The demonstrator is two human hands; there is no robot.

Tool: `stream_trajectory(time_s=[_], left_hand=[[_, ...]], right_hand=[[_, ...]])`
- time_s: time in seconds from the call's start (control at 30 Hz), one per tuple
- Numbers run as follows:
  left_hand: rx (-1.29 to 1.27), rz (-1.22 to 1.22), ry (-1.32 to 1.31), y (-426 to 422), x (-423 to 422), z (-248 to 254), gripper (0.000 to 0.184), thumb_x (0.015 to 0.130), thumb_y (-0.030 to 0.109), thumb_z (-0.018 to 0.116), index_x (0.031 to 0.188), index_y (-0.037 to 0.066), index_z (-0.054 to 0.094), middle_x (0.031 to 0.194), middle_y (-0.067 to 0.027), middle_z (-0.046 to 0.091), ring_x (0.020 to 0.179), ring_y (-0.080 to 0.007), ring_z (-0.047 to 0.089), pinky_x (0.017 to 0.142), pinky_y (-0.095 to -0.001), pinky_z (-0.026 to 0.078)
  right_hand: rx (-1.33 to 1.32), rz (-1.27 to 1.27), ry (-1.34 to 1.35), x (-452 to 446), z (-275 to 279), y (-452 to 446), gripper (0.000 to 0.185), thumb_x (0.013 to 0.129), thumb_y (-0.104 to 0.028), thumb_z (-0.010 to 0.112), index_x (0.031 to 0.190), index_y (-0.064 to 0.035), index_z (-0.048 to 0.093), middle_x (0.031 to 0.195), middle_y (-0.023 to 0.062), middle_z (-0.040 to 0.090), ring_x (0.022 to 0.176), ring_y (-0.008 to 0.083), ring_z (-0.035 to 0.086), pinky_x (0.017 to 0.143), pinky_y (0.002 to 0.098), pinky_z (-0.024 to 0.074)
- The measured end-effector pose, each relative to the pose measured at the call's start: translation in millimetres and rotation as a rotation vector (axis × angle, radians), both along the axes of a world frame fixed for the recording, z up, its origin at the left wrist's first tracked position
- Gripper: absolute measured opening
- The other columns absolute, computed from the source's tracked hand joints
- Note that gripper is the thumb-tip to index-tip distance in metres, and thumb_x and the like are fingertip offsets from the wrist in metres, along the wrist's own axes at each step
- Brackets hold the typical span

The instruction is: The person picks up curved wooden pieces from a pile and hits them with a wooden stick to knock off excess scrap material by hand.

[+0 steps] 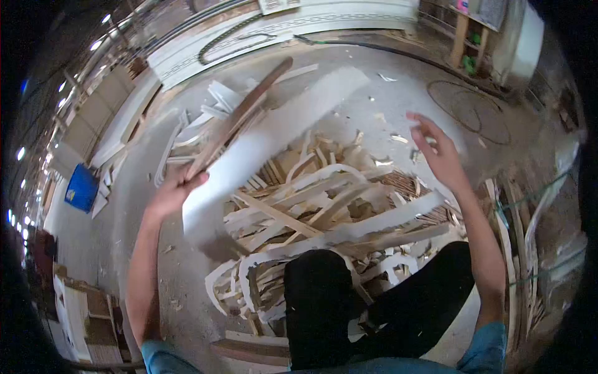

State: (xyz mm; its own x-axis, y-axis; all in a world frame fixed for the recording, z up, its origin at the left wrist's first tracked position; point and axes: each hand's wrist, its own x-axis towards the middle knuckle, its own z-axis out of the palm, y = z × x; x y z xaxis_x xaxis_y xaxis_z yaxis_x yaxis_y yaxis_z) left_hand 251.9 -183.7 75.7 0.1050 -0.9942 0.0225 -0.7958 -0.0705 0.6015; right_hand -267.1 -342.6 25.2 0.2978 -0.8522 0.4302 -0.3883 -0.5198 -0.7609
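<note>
My left hand (180, 190) grips a bundle of long strips, among them a brown strip (252, 96), slanting up to the right. A wide white piece (268, 146), blurred by motion, lies across the view beside that bundle; whether my left hand holds it too is unclear. My right hand (437, 146) is raised at the right with its fingers apart and nothing in them. Below both hands is a heap of pale wooden offcuts (311, 206), in front of my knees.
A blue bin (81, 187) stands at the left near long stacked boards (128, 115). White scraps (221, 100) lie on the floor beyond the heap. A dark hose (398, 55) crosses the back, with a coiled cable (464, 106) nearby. Long strips (517, 249) stand at the right.
</note>
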Motion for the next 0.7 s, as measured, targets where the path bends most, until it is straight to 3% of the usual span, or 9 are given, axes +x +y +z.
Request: stream_trajectory(time_s=[0.1,0.23,0.27,0.33,0.4,0.43,0.47,0.6,0.7], left_hand=[[0.075,-0.14,0.075,27,-33,-12,0.028,0.096,0.028,0.067,0.107,0.003,0.06,0.086,-0.0028,0.058,0.087,-0.0123,0.052,0.082,-0.0305,0.045],[0.081,-0.348,-0.037,27,-42,-56,0.027,0.093,0.022,0.07,0.105,0.001,0.058,0.087,-0.0138,0.061,0.083,-0.0236,0.06,0.074,-0.0358,0.046],[-0.002,-0.396,-0.039,26,-50,-64,0.028,0.094,0.024,0.068,0.104,0.0,0.056,0.09,-0.0204,0.063,0.082,-0.0362,0.062,0.071,-0.0427,0.046],[0.058,-0.374,-0.092,18,-60,-72,0.03,0.094,0.026,0.066,0.104,0.0,0.056,0.091,-0.0219,0.063,0.084,-0.0401,0.062,0.071,-0.0454,0.046],[0.104,-0.358,-0.236,5,-65,-79,0.033,0.095,0.03,0.063,0.102,-0.001,0.054,0.096,-0.0251,0.064,0.089,-0.0484,0.06,0.073,-0.0502,0.046],[0.113,-0.363,-0.224,0,-64,-84,0.033,0.095,0.03,0.063,0.102,-0.001,0.054,0.096,-0.0251,0.064,0.089,-0.0484,0.06,0.073,-0.0502,0.046],[0.088,-0.335,-0.231,-8,-62,-89,0.033,0.095,0.029,0.062,0.103,-0.001,0.054,0.096,-0.0251,0.064,0.091,-0.048,0.06,0.074,-0.0511,0.046],[0.051,-0.292,-0.249,-28,-57,-112,0.03,0.095,0.027,0.062,0.109,0.002,0.053,0.097,-0.0235,0.065,0.094,-0.0459,0.061,0.077,-0.0536,0.047],[0.035,-0.259,-0.403,-28,-57,-133,0.025,0.094,0.023,0.062,0.111,0.006,0.053,0.1,-0.0208,0.066,0.094,-0.0444,0.062,0.077,-0.0554,0.048]], right_hand=[[-0.111,-0.086,-0.04,-12,-37,-70,0.051,0.102,-0.039,0.055,0.146,-0.0141,0.046,0.119,0.0122,0.062,0.108,0.0198,0.06,0.088,0.0344,0.0488],[-0.09,-0.133,0.159,-32,-77,-101,0.057,0.103,-0.047,0.048,0.149,-0.014,0.04,0.127,0.0114,0.059,0.111,0.0179,0.058,0.1,0.0375,0.0438],[0.146,0.003,0.134,-42,-92,-106,0.063,0.101,-0.055,0.045,0.151,-0.0164,0.039,0.123,0.0139,0.062,0.11,0.0201,0.06,0.096,0.0354,0.0465],[0.622,0.147,0.142,-40,-84,-82,0.073,0.098,-0.069,0.035,0.153,-0.0211,0.036,0.117,0.0174,0.065,0.103,0.022,0.065,0.089,0.0355,0.0508],[0.683,0.186,0.24,-44,-82,-76,0.072,0.097,-0.071,0.033,0.151,-0.0237,0.038,0.113,0.014,0.066,0.098,0.0197,0.066,0.087,0.0352,0.0518],[0.73,0.204,0.328,-57,-86,-76,0.072,0.096,-0.073,0.032,0.15,-0.0263,0.04,0.109,0.0107,0.067,0.092,0.0174,0.066,0.084,0.0348,0.0528],[0.682,0.181,0.382,-66,-92,-78,0.08,0.094,-0.077,0.031,0.15,-0.021,0.041,0.118,0.0157,0.065,0.101,0.0216,0.064,0.089,0.0387,0.0502],[0.753,0.009,0.447,-108,-132,-83,0.086,0.089,-0.082,0.031,0.15,-0.0218,0.042,0.13,0.0128,0.059,0.119,0.0207,0.053,0.095,0.0425,0.0445],[0.842,0.074,0.422,-129,-178,-98,0.081,0.092,-0.08,0.027,0.152,-0.0265,0.038,0.143,0.0185,0.049,0.13,0.0334,0.046,0.105,0.0522,0.0396]])
